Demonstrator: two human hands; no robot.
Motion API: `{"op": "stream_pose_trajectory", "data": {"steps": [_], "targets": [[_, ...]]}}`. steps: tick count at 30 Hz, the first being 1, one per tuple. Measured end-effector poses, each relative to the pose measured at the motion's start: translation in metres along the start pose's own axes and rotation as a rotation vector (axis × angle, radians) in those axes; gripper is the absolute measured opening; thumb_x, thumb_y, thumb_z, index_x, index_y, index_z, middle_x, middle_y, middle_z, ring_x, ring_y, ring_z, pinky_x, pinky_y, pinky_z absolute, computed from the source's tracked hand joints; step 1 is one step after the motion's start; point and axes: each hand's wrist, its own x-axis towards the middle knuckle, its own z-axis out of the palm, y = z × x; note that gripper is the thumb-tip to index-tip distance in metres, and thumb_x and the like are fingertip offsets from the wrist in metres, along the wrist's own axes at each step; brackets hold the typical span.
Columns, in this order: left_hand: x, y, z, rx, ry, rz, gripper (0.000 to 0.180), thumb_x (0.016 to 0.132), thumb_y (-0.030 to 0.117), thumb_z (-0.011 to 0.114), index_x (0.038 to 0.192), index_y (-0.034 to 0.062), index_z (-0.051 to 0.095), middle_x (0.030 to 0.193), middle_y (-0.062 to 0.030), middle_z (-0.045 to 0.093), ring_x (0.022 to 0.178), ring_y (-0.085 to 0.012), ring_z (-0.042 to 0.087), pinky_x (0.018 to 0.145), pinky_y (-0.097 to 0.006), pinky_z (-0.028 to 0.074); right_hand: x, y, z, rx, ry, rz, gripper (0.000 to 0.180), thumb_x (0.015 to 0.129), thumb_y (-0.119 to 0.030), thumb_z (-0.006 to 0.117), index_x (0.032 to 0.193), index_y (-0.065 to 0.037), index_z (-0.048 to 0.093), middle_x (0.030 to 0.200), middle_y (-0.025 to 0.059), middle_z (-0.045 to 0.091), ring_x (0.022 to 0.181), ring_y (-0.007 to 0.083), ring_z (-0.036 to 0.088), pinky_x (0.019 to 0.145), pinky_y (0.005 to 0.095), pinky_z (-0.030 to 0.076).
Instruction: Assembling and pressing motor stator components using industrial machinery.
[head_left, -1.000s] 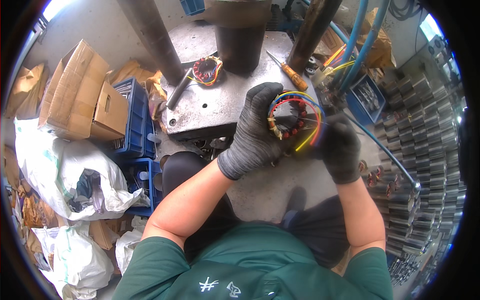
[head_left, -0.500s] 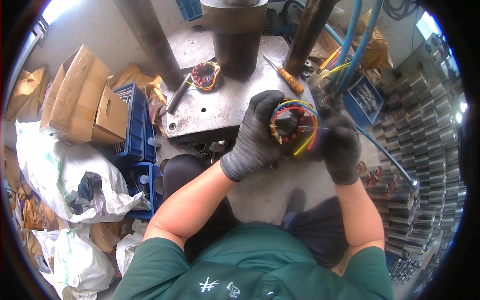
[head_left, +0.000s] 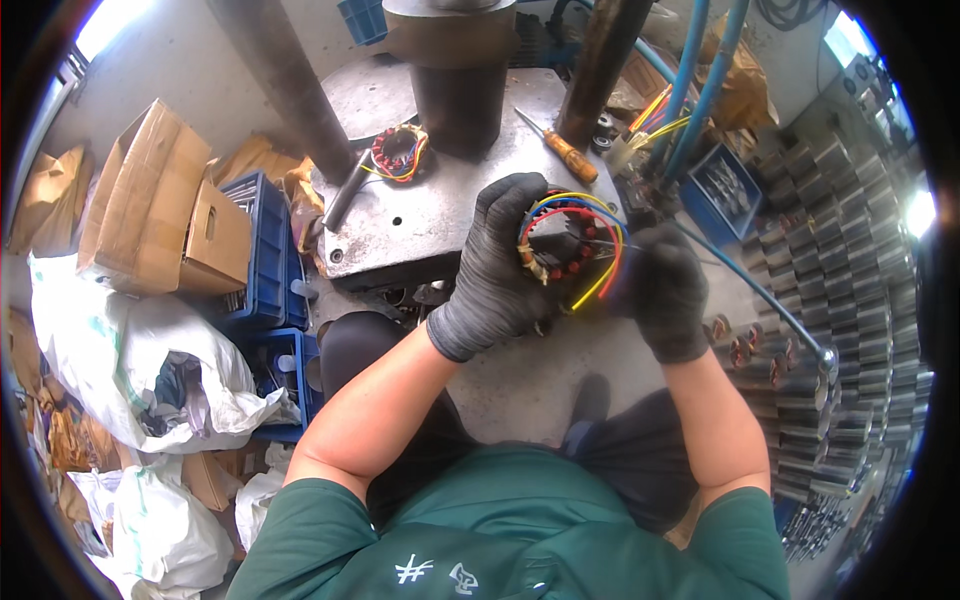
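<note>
My gloved left hand (head_left: 497,265) grips a wound motor stator (head_left: 526,262) by its left side, holding it up in front of the press bed. Red, blue and yellow lead wires (head_left: 612,262) loop over the ring and hang down its right side. My right hand (head_left: 670,290), also gloved and smeared by motion, is closed on a thin metal tool (head_left: 604,244). The tool's slim shaft reaches left to the inner right side of the ring; its exact kind is unclear. A second wired stator (head_left: 380,160) lies on the metal bed.
Under the press column (head_left: 457,110), the bed (head_left: 440,235) carries a wooden-handled screwdriver (head_left: 570,155) and a dark metal bar (head_left: 346,197). Stacked metal cores (head_left: 830,300) line the right. Blue crates (head_left: 268,260), cardboard boxes (head_left: 135,205) and white sacks (head_left: 100,350) crowd the left.
The view has shifted slightly. Both hands and the stator sit a little farther left in the picture, and the right hand is still blurred, with its tool at the ring.
</note>
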Motion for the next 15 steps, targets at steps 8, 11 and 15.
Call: {"op": "stream_pose_trajectory", "data": {"steps": [8,11,15], "targets": [[-0.001,-0.006,-0.003,0.201,-0.072,0.069,0.082,0.074,0.009,0.091,0.143,0.0061,0.047,0.133,-0.0180,0.056,0.126,-0.0358,0.056,0.106,-0.045,0.050,-0.003,-0.013,0.005,-0.041,-0.126,0.038,0.026,0.093,-0.026,0.066,0.100,-0.001,0.065,0.092,0.0150,0.071,0.074,0.0251,0.069,0.059,0.0350,0.054],[-0.001,-0.005,-0.002,0.252,-0.066,0.132,0.085,0.068,0.009,0.090,0.143,0.0095,0.050,0.133,-0.0199,0.058,0.120,-0.0399,0.058,0.101,-0.048,0.052,-0.014,-0.022,0.018,-0.330,-0.093,-0.062,0.026,0.094,-0.027,0.067,0.102,-0.001,0.066,0.090,0.0109,0.069,0.071,0.0193,0.067,0.059,0.0313,0.052],[0.003,0.004,-0.002,0.293,-0.054,0.153,0.093,0.059,0.011,0.093,0.143,0.0122,0.053,0.133,-0.0224,0.058,0.113,-0.0434,0.061,0.095,-0.050,0.053,-0.019,-0.010,0.017,-0.488,-0.084,-0.246,0.023,0.097,-0.023,0.068,0.103,-0.001,0.067,0.089,0.0061,0.068,0.070,0.0124,0.063,0.060,0.0269,0.049]]}}
